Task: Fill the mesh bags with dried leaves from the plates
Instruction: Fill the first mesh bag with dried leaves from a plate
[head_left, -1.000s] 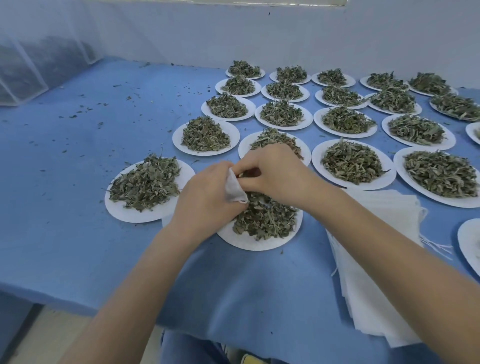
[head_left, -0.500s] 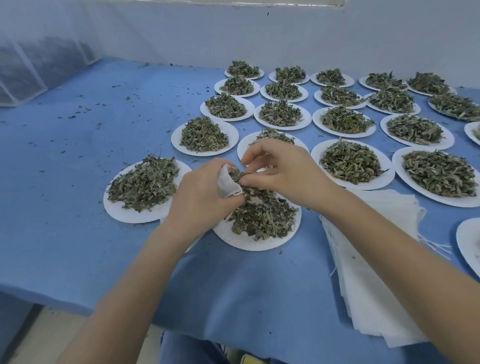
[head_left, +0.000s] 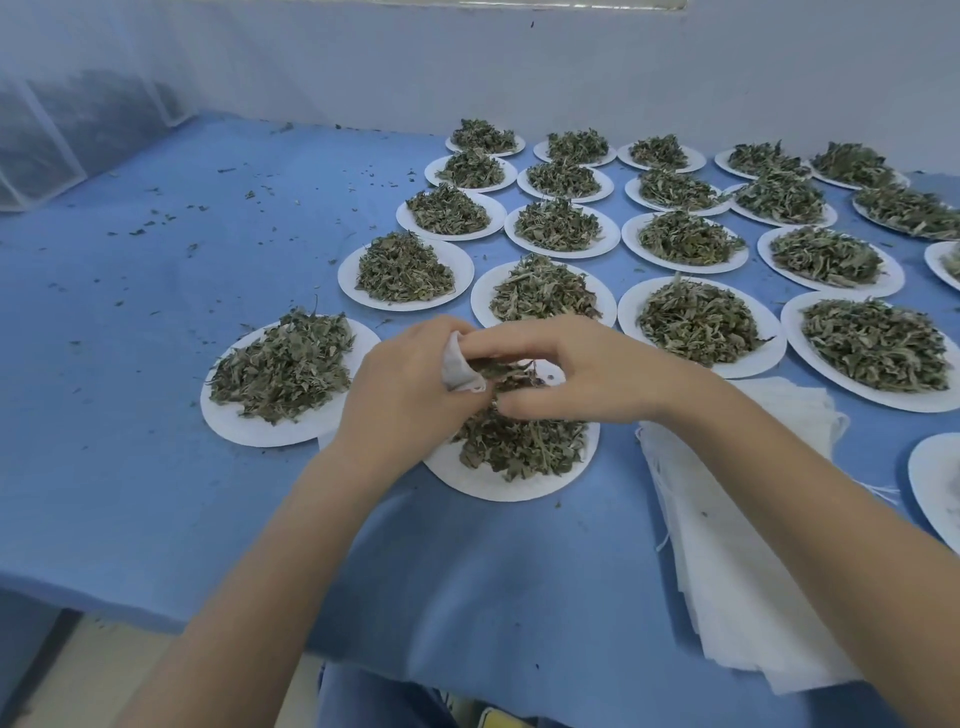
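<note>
Between hands (head_left: 498, 379), small white mesh bag (head_left: 457, 366)

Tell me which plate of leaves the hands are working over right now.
The nearest plate, at the table's front edge. Both the left hand, holding the mesh bag, and the right hand sit directly over its leaves; no other plate is covered.

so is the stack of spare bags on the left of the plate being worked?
No, the stack of spare bags lies right of that plate, under the right forearm.
</note>
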